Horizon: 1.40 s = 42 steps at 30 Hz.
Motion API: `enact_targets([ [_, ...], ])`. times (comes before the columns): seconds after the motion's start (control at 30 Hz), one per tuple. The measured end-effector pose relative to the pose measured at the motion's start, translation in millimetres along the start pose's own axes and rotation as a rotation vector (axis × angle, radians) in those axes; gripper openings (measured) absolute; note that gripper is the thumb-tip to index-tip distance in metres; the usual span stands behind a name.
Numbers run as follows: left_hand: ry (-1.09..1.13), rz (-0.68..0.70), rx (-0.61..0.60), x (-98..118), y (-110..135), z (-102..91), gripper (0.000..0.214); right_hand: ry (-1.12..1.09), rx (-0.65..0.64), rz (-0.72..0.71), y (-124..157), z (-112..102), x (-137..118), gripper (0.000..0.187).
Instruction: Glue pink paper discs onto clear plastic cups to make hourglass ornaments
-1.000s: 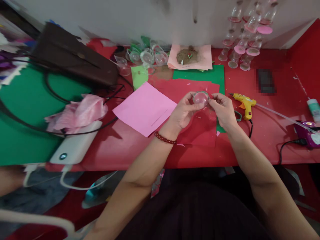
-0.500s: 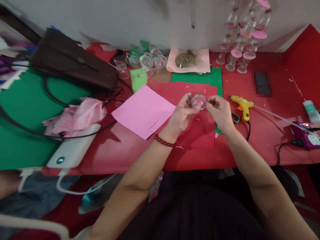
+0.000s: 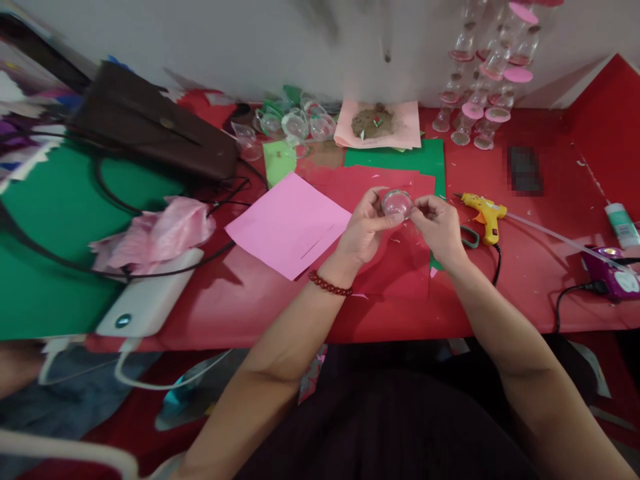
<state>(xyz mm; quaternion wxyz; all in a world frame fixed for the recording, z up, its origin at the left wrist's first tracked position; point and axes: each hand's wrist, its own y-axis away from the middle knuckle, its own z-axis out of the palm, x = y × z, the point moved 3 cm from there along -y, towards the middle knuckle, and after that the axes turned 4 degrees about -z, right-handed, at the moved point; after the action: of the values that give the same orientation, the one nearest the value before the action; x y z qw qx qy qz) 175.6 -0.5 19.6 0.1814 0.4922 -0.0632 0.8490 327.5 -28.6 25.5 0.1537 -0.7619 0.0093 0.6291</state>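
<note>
A small clear plastic cup is held up over red sheets of paper, its round mouth facing me. My left hand is closed round its left side, the thumb lying across the near edge. At the cup's right rim, the fingertips of my right hand are pinched together; whether they also hold something small is hidden. Just right of that hand lies a yellow hot glue gun with a long clear glue stick in its back. Scissors with a dark green handle show partly beside my right hand.
Pink paper lies left of my hands. Clear plastic cups and a soil-like heap on pale pink paper are at the back. Stacked cup columns stand back right. A dark bag and white power bank occupy the left.
My hands stay on the cup with hardly any movement; the cup seems tipped very slightly. The whole view has shifted a little.
</note>
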Motion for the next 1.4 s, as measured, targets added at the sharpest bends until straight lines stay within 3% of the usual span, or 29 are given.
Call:
enact_targets([
  [0.47,-0.027,-0.123,-0.008,-3.1,-4.7,-6.8,0.057,-0.018,0.045,0.017,-0.8,1.8,7.0,0.005],
  [0.67,0.054,-0.105,0.058,-2.4,-4.1,-6.2,0.059,-0.133,0.029,0.049,0.3,5.4,8.0,0.007],
  [0.87,-0.004,-0.132,0.006,-0.4,-1.8,-5.0,0.061,-0.079,0.073,0.033,-0.6,-1.5,1.0,0.003],
  [1.1,0.063,-0.085,0.066,-2.8,-3.3,-3.3,0.055,-0.163,0.041,0.064,-3.3,-0.4,10.2,0.014],
  [1.23,0.158,-0.074,0.087,-3.4,-4.6,-4.4,0.051,-0.228,-0.042,0.100,-3.0,2.3,12.8,0.023],
  [1.4,0.207,-0.095,0.085,-5.8,-5.6,-7.9,0.050,-0.213,-0.079,0.109,-3.5,5.7,18.4,0.022],
])
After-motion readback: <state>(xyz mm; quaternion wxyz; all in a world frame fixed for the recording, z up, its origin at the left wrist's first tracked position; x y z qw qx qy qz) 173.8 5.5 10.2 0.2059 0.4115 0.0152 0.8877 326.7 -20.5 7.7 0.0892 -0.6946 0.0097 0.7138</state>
